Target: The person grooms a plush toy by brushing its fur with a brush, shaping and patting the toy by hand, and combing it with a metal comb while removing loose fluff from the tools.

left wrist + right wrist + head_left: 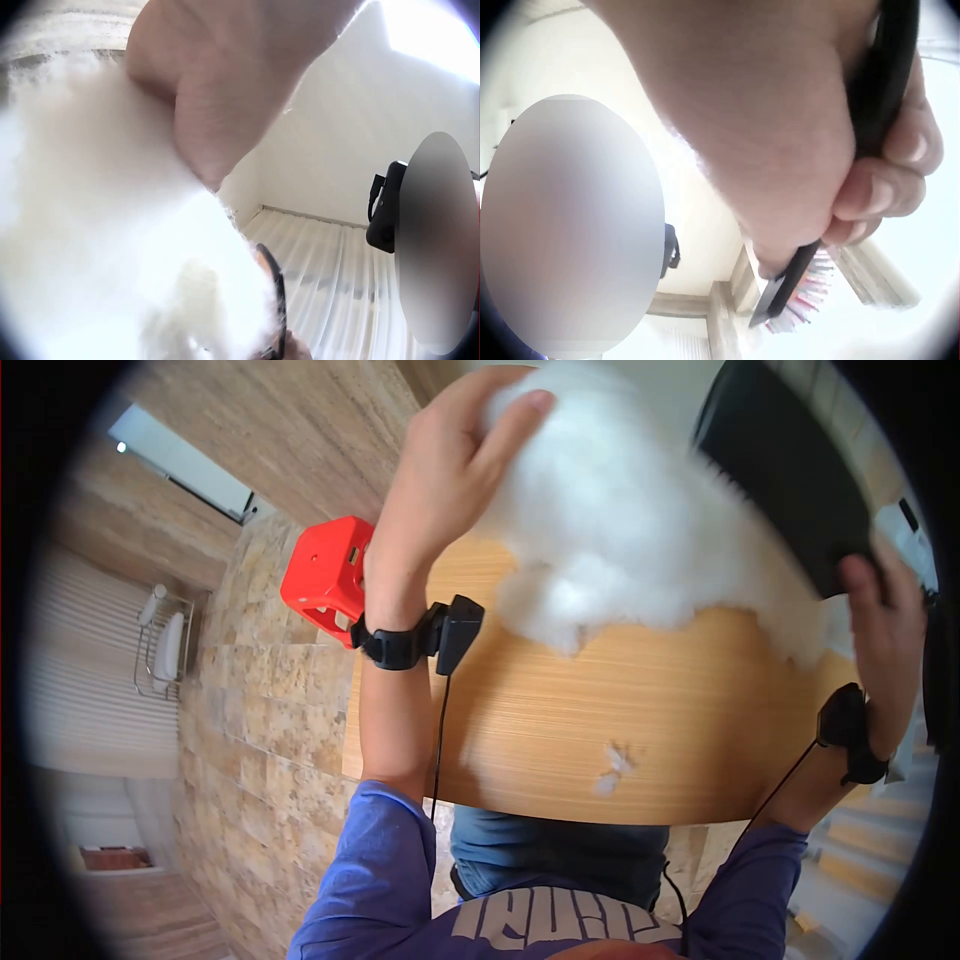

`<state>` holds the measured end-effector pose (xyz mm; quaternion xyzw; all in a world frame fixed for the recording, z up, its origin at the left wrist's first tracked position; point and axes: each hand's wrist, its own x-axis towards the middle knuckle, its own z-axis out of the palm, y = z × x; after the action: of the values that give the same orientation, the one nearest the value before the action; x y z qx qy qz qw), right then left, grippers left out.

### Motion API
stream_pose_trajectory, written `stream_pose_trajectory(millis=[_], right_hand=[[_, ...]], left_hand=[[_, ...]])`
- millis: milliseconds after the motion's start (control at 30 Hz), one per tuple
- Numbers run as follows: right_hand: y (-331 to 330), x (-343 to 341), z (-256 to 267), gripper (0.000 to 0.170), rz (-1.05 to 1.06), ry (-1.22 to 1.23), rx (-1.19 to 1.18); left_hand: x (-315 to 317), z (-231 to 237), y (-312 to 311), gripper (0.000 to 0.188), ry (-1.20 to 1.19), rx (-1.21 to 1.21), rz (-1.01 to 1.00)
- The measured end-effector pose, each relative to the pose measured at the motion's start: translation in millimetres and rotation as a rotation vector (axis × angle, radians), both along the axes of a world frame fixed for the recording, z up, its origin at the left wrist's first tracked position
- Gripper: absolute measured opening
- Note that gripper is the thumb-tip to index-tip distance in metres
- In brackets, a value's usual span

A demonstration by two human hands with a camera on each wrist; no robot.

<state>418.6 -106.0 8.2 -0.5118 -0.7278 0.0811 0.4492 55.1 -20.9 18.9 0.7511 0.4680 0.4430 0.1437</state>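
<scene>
A large mass of white fluffy fibre [610, 510] spreads over the far part of the wooden table. My left hand [450, 470] grips its upper left side, the thumb lying over the fluff and the other fingers mostly hidden behind it. Close up, the white fibre [127, 225] fills the lower left of the left wrist view. At the right, my right hand [885, 610] grips a black curved brush [785, 470], whose broad back faces up and whose left edge shows short teeth near the fluff. Fingers [889, 191] curl round its black handle [885, 82] in the right wrist view.
The wooden table [600, 690] has a curved near edge in front of the body. Small white tufts [612, 765] lie near that edge. A red plastic frame [325, 575] stands beyond the left forearm. Cables [438, 740] hang from the wrist cameras.
</scene>
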Motion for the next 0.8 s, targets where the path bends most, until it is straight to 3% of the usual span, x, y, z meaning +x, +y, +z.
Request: stream_pose_trajectory(millis=[67, 100, 200, 233, 267, 333, 400, 500, 567, 600, 733, 800], right_hand=[[-8.7, 18.2, -0.3, 0.051, -0.268, 0.669, 0.085], [-9.0, 24.8, -3.4, 0.051, -0.298, 0.677, 0.083], [3.5, 32.1, -6.5, 0.047, -0.491, -0.127, 0.359], [2.2, 32.5, -7.2, 0.047, -0.555, -0.409, 0.413], [-3.7, 30.6, -7.1, 0.047, -0.605, -0.702, 0.445], [3.5, -28.8, 17.2, 0.058, -0.2, 0.075, -0.074], [-3.6, -34.5, 28.2, 0.054, -0.008, -0.029, -0.18], [28.2, -53.2, -12.3, 0.053, -0.088, -0.179, -0.082], [25.5, -55.5, -8.3, 0.055, -0.076, -0.282, -0.38], [24.8, -51.9, -10.2, 0.055, -0.116, -0.295, -0.397], [23.6, -18.1, -10.0, 0.058, -0.202, -0.284, -0.376], [33.0, 0.9, -23.8, 0.06, -0.247, -0.314, -0.255]], left_hand=[[-2.1, -12.1, 8.3, 0.038, -0.04, 0.033, -0.099], [-2.4, -21.6, 13.9, 0.038, -0.082, 0.083, -0.123], [10.5, -32.3, 22.2, 0.029, -0.172, 0.253, -0.098], [9.6, -32.0, 23.4, 0.028, -0.047, 0.302, -0.018], [12.1, -32.3, 21.4, 0.028, -0.061, 0.22, 0.03], [22.0, -35.4, 20.9, 0.029, -0.063, 0.306, 0.001], [28.4, -37.7, 19.7, 0.032, -0.068, 0.303, 0.04], [26.4, -40.3, 17.3, 0.038, 0.021, 0.335, 0.077], [25.2, -37.5, 16.7, 0.038, 0.029, 0.312, 0.097], [25.5, -38.5, 17.2, 0.039, 0.04, 0.291, 0.134], [21.5, -38.8, 25.7, 0.04, 0.017, 0.269, 0.123], [15.6, -46.0, 29.2, 0.039, 0.019, 0.279, 0.119]])
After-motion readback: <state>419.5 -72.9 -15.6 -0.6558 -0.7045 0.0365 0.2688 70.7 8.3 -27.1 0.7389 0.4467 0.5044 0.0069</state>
